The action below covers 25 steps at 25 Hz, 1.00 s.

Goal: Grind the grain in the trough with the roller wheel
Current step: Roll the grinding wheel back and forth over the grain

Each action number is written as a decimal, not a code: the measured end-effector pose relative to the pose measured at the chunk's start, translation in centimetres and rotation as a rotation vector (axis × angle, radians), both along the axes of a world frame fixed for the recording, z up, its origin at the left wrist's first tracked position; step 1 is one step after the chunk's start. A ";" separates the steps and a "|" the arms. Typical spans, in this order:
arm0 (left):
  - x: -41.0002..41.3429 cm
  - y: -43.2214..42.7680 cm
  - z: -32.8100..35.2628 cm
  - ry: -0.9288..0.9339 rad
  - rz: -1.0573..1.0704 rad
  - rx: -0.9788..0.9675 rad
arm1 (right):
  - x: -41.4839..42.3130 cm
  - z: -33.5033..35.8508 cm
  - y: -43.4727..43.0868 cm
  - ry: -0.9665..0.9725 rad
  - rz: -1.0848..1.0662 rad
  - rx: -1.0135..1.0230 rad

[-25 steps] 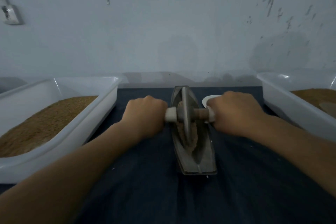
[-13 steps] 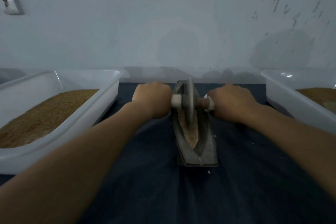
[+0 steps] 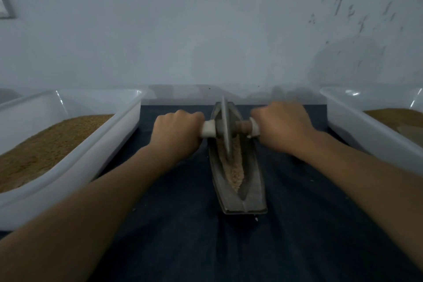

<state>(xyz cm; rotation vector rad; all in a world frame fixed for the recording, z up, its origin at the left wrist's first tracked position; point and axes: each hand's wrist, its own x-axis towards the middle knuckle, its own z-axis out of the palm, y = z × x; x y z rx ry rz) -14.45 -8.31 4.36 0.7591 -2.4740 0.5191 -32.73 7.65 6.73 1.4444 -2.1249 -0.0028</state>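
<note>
Metal trough lies lengthwise at ctr of the dark cloth-covered worktop. Roller wheel stands upright on its edge in the trough's far half, rim down in the groove. Grain, pale & crushed, lies along the groove from under the wheel almost to the trough's near tip. Left hand grips the white handle end just left of the trough. Right hand grips the handle end just right of it. Both hands' fingers are curled round the handle & pressed together, knuckles up; fingertips hidden underneath. A white tray w/ brown meal sits left of the trough. A 2nd tray w/ similar fill sits right of the trough. Few pale specks lie near the trough's near end.
</note>
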 end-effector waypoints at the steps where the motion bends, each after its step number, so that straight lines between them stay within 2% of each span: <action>1: 1.6 0.4 0.0 0.000 -0.066 -0.109 | 0.0 -1.0 1.9 0.052 0.051 -0.055; 3: 4.7 0.8 0.4 0.024 -0.188 -0.270 | 0.6 -2.1 5.2 0.110 0.134 -0.211; 5: 5.2 0.6 0.7 -0.012 -0.163 -0.252 | 0.1 -2.4 5.4 0.098 0.158 -0.252; 9: 0.4 -0.3 0.8 -0.061 0.131 0.155 | -0.1 -0.4 -0.5 -0.002 -0.095 -0.101; 11: -1.0 -1.1 1.1 -0.067 0.142 0.317 | -0.2 1.2 -2.3 -0.009 -0.120 -0.018; 13: 0.3 -0.7 0.9 -0.076 0.111 0.235 | -0.6 1.1 -1.0 -0.060 -0.072 0.043; 15: 2.4 0.3 0.0 -0.019 -0.014 -0.085 | -0.4 -0.7 2.4 -0.003 0.014 -0.033; 17: 3.4 1.2 0.8 0.021 -0.114 -0.251 | 0.3 -1.9 4.5 0.090 0.063 -0.131; 19: 2.2 0.9 0.7 -0.021 -0.034 -0.244 | 0.0 -2.5 3.4 0.106 0.024 -0.151; 22: -1.6 -0.4 1.4 -0.040 0.118 -0.045 | -1.1 -1.6 -1.7 -0.134 -0.110 -0.099; 25: -3.3 -1.5 3.2 -0.135 0.125 0.104 | -1.6 0.2 -3.8 -0.195 -0.090 -0.028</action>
